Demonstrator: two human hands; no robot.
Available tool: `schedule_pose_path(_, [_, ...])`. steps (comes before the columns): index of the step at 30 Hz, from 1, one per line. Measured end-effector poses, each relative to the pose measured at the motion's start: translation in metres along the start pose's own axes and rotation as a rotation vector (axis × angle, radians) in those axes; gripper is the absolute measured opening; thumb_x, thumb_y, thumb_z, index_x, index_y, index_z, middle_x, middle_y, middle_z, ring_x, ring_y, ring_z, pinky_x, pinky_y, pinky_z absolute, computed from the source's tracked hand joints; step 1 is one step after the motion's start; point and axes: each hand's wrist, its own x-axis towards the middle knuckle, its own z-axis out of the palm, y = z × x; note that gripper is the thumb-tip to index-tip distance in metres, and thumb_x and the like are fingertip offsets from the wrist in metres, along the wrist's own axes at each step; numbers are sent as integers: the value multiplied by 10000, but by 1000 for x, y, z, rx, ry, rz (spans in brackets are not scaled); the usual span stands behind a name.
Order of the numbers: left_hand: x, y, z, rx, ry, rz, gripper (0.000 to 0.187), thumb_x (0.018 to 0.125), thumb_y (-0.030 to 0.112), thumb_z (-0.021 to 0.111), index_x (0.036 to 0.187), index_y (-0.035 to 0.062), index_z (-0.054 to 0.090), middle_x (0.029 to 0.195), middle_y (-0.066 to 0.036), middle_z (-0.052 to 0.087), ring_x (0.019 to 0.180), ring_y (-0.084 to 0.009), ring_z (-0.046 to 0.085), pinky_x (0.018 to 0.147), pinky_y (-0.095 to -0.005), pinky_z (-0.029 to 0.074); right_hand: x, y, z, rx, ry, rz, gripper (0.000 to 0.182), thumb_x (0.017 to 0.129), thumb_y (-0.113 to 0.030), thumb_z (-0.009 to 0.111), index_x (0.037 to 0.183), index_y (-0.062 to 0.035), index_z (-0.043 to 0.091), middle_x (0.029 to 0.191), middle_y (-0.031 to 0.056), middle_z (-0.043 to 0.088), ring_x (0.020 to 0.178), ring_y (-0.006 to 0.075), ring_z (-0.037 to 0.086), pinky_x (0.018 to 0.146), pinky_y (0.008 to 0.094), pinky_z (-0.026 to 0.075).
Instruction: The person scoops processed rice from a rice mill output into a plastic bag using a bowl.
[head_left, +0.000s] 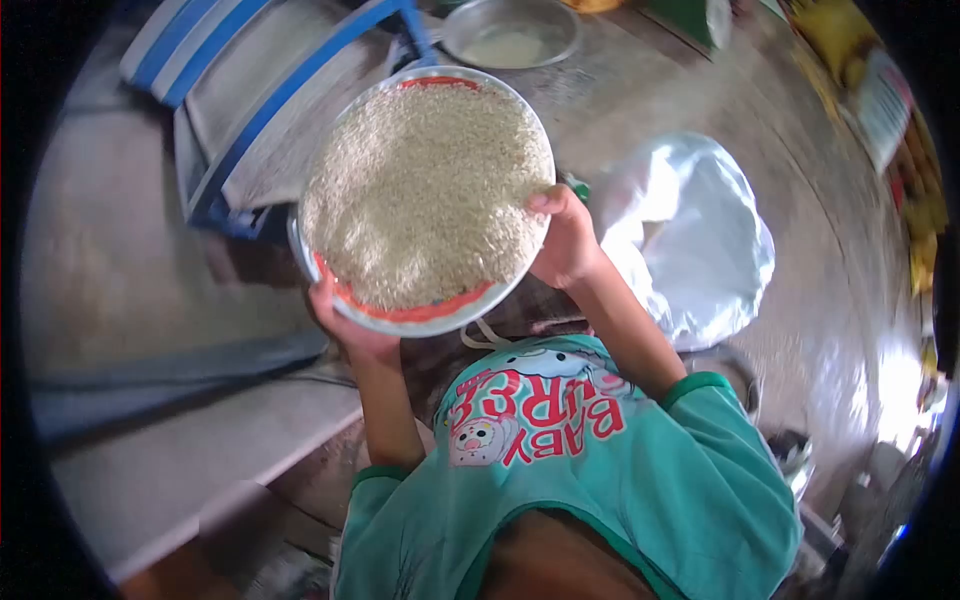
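Note:
A round plate [425, 323] with a pale rim and a red band inside is held up in front of my chest. It is heaped with raw rice grains [425, 190] that cover nearly all of its inside. My left hand [352, 325] grips the near-left rim, thumb on top and fingers hidden beneath. On the right side, my right hand [563, 240] clasps the rim, its thumb over the edge by the rice and its other fingers mostly out of sight.
To the right stands a wide, shiny silver vessel [700, 250]. A metal basin [512, 45] with something pale in it sits on the floor beyond the plate. At upper left is a blue-framed chair [290, 95]; sacks [880, 90] line the far right. A ledge [210, 440] runs along the left.

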Motion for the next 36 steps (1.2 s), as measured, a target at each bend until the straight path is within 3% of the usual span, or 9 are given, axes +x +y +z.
schedule_pose_path(9, [-9, -62, 17, -321, -498, -517, 590, 584, 187, 417, 1138, 9, 315, 1088, -155, 419, 985, -298, 413, 847, -407, 329, -139, -35, -35, -591, 454, -331, 615, 749, -409, 396, 1174, 16, 266, 1158, 160, 364, 1054, 247, 376, 883, 358, 298])
schedule_pose_path(11, [-12, -74, 31, -292, -503, -587, 603, 561, 169, 411, 1133, 1, 317, 1083, -154, 421, 984, -293, 412, 856, -393, 322, -148, -56, -34, -203, 433, -656, 680, 753, -512, 303, 1170, 24, 271, 1172, 135, 353, 1089, 223, 322, 907, 323, 245])
schedule_pose_path(14, [-19, -96, 46, -10, -358, -557, 594, 536, 160, 401, 1104, -7, 350, 1069, -147, 430, 972, -271, 422, 870, -355, 311, -197, -70, -108, -466, 1200, -1155, 487, 767, -394, 400, 1061, -8, 373, 1058, 131, 426, 1004, 224, 383, 834, 386, 303])
schedule_pose_path(16, [-21, -108, 50, -28, -399, -628, 582, 538, 163, 397, 1093, -9, 360, 1063, -144, 435, 969, -262, 425, 864, -348, 317, -221, -77, -140, -735, 1872, -1075, 530, 724, -413, 475, 1039, 4, 387, 1003, 126, 432, 963, 191, 393, 804, 356, 327])
schedule_pose_path(23, [-27, -136, 69, 46, -457, -882, 554, 555, 174, 393, 1068, -34, 364, 1025, -133, 450, 934, -235, 441, 828, -322, 345, -239, -78, -192, -753, 1698, -324, 438, 635, -374, 609, 801, 13, 488, 704, 50, 454, 721, 124, 440, 633, 238, 354])
schedule_pose_path(26, [-17, -156, 63, -9, -461, -873, 554, 552, 164, 391, 1071, -26, 358, 1001, -131, 452, 930, -242, 442, 828, -333, 346, -239, -72, -208, -926, 1839, -616, 318, 649, -219, 608, 540, -27, 379, 543, -24, 335, 514, 70, 294, 443, 207, 256])
schedule_pose_path(30, [-11, -161, 77, -36, -470, -872, 555, 559, 149, 392, 1084, -24, 340, 1001, -139, 448, 930, -256, 445, 815, -350, 357, -239, -71, -188, -1020, 1711, -681, 223, 669, -143, 567, 575, -5, 418, 559, -9, 396, 510, 66, 349, 461, 197, 296])
schedule_pose_path(32, [-4, -163, 76, 25, -468, -885, 552, 565, 142, 398, 1091, -17, 336, 999, -140, 448, 922, -259, 449, 811, -353, 360, -221, -74, -138, -336, 1546, -1033, 129, 687, -78, 522, 613, 2, 452, 589, 12, 462, 517, 65, 410, 480, 185, 333])
schedule_pose_path(36, [9, -171, 69, 245, -465, -834, 567, 579, 128, 428, 1112, -25, 310, 1016, -154, 433, 922, -262, 446, 815, -359, 354, -227, -68, -135, -453, 1484, -917, 73, 691, -54, 501, 639, -14, 470, 611, 10, 483, 531, 49, 424, 492, 167, 337])
